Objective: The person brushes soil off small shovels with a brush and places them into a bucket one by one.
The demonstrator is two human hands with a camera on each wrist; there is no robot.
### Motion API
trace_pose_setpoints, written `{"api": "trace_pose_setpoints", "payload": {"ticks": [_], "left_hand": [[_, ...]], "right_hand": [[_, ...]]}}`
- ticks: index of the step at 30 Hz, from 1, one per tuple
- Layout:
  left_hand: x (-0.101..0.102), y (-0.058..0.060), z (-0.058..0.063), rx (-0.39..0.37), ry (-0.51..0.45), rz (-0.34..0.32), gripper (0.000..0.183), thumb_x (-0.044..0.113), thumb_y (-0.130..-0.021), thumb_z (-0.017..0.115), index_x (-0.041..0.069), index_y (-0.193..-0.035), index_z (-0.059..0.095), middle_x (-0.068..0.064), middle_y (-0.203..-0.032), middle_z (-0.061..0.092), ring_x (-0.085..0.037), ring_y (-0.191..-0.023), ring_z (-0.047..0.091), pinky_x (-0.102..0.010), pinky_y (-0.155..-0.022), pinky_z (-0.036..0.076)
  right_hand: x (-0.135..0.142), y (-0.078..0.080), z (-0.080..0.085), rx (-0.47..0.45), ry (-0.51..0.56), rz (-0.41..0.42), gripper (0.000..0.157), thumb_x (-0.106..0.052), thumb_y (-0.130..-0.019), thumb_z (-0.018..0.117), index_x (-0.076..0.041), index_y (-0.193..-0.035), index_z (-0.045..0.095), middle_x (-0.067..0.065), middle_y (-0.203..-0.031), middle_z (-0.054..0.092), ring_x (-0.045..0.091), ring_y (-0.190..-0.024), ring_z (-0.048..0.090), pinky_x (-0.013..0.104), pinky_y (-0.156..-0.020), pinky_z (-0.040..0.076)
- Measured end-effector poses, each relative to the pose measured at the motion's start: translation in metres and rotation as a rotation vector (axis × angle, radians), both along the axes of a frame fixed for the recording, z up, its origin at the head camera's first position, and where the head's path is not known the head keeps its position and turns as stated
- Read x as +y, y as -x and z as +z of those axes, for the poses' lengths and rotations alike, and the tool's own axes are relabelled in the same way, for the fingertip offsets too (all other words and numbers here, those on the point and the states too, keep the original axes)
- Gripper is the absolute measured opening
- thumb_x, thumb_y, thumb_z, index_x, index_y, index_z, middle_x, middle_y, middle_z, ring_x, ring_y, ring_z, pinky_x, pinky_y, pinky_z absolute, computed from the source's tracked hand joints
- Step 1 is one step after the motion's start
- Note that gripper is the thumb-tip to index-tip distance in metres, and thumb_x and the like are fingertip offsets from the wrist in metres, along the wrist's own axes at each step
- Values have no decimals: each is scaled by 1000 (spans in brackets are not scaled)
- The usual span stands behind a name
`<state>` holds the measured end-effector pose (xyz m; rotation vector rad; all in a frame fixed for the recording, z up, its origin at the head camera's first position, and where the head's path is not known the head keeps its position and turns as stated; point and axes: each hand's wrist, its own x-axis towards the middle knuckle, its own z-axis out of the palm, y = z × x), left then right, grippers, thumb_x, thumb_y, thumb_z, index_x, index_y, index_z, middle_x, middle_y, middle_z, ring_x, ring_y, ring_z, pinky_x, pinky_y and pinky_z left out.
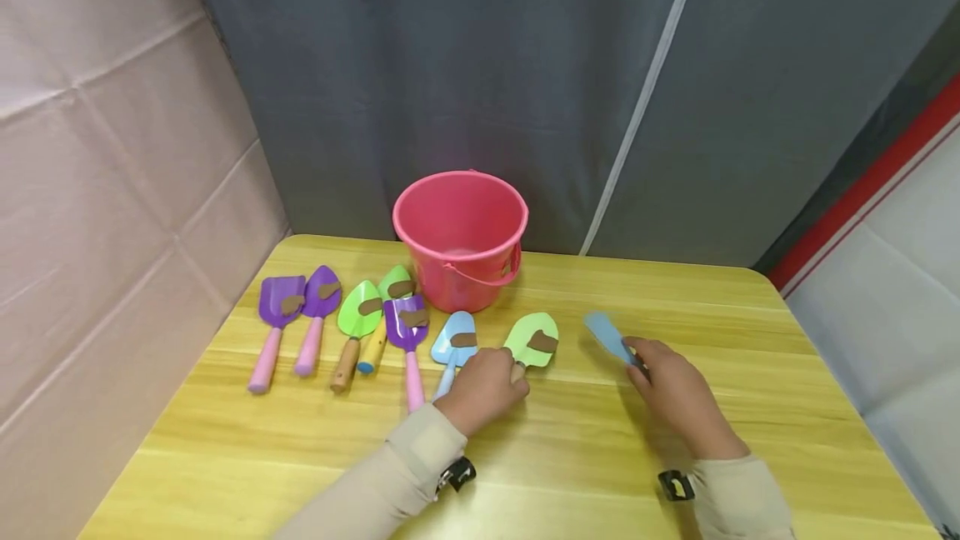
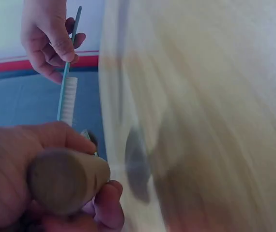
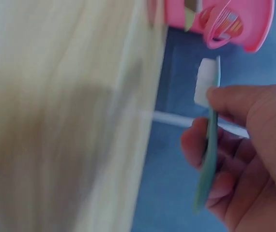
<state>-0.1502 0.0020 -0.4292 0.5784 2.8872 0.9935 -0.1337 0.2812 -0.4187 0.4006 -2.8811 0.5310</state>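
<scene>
My left hand [image 1: 486, 390] grips the wooden handle [image 2: 92, 169] of a light green toy shovel [image 1: 527, 332], whose blade bears a brown patch. The blade points away from me, over the table. To the right, my right hand [image 1: 681, 398] holds a blue brush [image 1: 604, 332] between thumb and fingers. White bristles [image 3: 204, 79] stand along one side of its head in the right wrist view. A light blue shovel [image 1: 454, 338] lies just left of my left hand, its handle partly hidden behind that hand.
A pink bucket [image 1: 461, 273] stands at the table's back edge. Left of my left hand lie several toy shovels, among them a purple one [image 1: 406, 319] with a pink handle and a green one [image 1: 360, 315] with a wooden handle. A grey curtain [image 1: 450, 65] hangs behind the table.
</scene>
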Motion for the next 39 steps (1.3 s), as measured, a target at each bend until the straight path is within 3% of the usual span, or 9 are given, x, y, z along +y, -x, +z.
{"api": "trace_pose_setpoints", "payload": {"ticks": [8,15,21,26,30,33,39], "left_hand": [[-12,-9,3,18,1,28,30,14,-75,68,19,-61,43,8,-55,33,-8,-51,34,-25,-45,33],[-17,-14,8,22,-12,50,23,17,-75,71,17,-67,49,8,-58,39,-9,-54,41,-27,-49,37],[-16,-20,15,40,-25,-16,23,10,-71,71,15,-67,49,8,-58,37,-8,-53,38,-24,-48,35],[-12,-26,15,4,-63,-84,18,9,-69,71,15,-71,55,10,-61,43,-4,-55,41,-21,-49,38],[-11,-27,16,-4,-89,-65,18,8,-70,70,16,-70,53,10,-60,42,-4,-54,40,-21,-49,38],[-13,-25,17,19,-77,-26,19,8,-70,68,14,-69,51,9,-59,38,-5,-54,37,-22,-49,35],[-18,-19,17,5,-68,-1,18,9,-73,68,13,-70,51,8,-59,37,-7,-54,38,-23,-49,35]], "right_hand": [[-41,-8,12,152,-52,139,34,-11,-87,76,-5,-119,67,3,-90,64,9,-63,50,29,-54,44],[-60,-10,15,155,-77,220,34,-10,-83,81,-10,-115,71,-3,-90,64,6,-64,49,27,-57,46],[-64,-10,14,129,-74,195,34,-10,-83,81,-10,-115,70,-3,-86,63,7,-63,48,27,-55,44],[-62,-7,13,161,-53,98,33,-9,-85,78,-5,-116,67,4,-86,63,11,-60,51,31,-52,44],[-55,-6,17,199,-21,41,33,-8,-86,77,-3,-117,66,8,-88,64,14,-58,50,31,-50,42],[-51,-8,21,182,-18,63,33,-9,-87,76,-5,-118,67,5,-87,62,11,-58,46,29,-51,40],[-52,-13,26,147,-82,210,32,-11,-85,79,-10,-116,70,-2,-91,65,5,-65,51,28,-57,47]]}}
